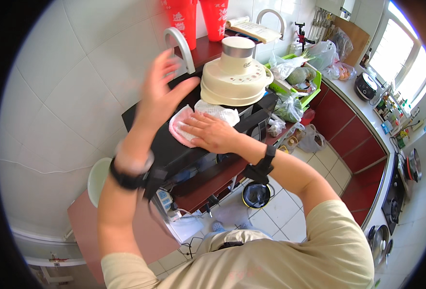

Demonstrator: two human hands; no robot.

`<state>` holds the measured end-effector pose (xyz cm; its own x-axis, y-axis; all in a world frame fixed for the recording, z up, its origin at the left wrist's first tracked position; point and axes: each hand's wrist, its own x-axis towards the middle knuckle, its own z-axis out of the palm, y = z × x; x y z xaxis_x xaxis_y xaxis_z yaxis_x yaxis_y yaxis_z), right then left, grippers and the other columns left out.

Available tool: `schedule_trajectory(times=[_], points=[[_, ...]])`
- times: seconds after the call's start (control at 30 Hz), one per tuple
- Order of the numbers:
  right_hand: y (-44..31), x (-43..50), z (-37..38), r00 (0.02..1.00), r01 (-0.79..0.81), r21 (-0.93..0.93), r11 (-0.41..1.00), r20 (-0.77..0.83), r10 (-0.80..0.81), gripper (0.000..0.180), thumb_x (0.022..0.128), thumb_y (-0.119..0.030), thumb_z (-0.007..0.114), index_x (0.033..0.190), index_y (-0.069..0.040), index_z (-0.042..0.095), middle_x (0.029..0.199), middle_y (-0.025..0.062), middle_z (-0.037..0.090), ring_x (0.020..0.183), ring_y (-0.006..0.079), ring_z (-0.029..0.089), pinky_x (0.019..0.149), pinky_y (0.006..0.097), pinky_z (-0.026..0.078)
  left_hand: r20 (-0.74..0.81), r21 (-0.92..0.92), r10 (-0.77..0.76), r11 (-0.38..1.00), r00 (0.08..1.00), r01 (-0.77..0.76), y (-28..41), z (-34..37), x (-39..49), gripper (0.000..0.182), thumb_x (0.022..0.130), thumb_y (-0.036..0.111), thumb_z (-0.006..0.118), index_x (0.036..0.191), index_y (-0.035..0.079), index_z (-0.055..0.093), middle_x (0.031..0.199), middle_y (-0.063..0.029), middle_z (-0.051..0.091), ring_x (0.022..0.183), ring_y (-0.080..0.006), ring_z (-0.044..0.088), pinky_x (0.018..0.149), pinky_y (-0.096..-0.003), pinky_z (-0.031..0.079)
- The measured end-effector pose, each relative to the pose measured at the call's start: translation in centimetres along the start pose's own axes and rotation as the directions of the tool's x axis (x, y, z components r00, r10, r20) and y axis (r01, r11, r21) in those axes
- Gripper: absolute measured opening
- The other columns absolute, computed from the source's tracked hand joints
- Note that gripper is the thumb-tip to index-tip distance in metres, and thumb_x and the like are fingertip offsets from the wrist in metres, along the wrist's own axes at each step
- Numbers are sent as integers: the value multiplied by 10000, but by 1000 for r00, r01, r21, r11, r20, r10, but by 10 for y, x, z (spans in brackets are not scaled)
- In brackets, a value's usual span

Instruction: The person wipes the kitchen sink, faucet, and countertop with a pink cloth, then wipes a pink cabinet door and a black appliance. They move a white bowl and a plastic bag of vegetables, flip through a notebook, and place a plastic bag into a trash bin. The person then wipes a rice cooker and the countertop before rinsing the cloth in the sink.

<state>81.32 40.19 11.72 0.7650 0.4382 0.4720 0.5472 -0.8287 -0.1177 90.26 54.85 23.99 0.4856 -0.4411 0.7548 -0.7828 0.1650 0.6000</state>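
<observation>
My right hand (213, 134) lies flat, fingers spread, on a pink and white cloth (182, 124). The cloth rests on the black top of an appliance that looks like a microwave oven (162, 153). Just behind it stands a cream-coloured kitchen appliance (234, 81) with a silver band and marked buttons; its kind is not clear. Raised in the air to the left, blurred, is my left hand (158, 90), thumb and fingers apart with nothing in them. It appears in front of a curved grey shelf handle (181, 50).
Red containers (214, 20) and an open notebook (258, 30) stand on the shelf behind. A green basket (316, 85) of vegetables and bags is to the right. Below are a pink tabletop (144, 231), a power strip (164, 198) with cords, and a lined bin (256, 195).
</observation>
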Motion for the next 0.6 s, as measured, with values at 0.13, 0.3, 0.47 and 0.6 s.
schedule_trajectory(times=[0.13,0.3,0.47,0.6], points=[[2,-10,0,998,51,36,998,-27,-50,530,923,-434,429,1355,-127,426,1339,157,471,1276,348,397,1065,456,280,18,349,-177,923,984,160,-38,124,82,1210,530,458,875,1428,13,198,1289,-286,397,1215,-355,438,992,-378,405],[15,-15,8,987,133,-53,990,-85,-137,531,895,-437,494,1341,-154,445,1354,91,470,1277,313,390,1082,449,254,-163,377,-104,912,981,160,-79,180,109,1099,517,395,881,1385,37,311,1167,-273,480,1088,-385,519,939,-408,448],[28,-21,15,990,88,140,986,-121,-71,524,871,-433,517,1326,-178,475,1342,82,490,1289,311,389,1104,423,222,-205,330,-93,931,974,159,-94,175,122,960,542,313,869,1335,48,397,1132,-239,548,1017,-326,582,880,-379,487],[66,-39,-2,993,115,-39,993,-24,-116,484,859,-338,521,1326,-212,490,1400,78,435,1322,280,372,1077,408,297,-183,-97,-326,945,927,313,-88,161,136,931,572,218,871,1338,19,381,1149,-219,550,983,-274,598,813,-347,513]])
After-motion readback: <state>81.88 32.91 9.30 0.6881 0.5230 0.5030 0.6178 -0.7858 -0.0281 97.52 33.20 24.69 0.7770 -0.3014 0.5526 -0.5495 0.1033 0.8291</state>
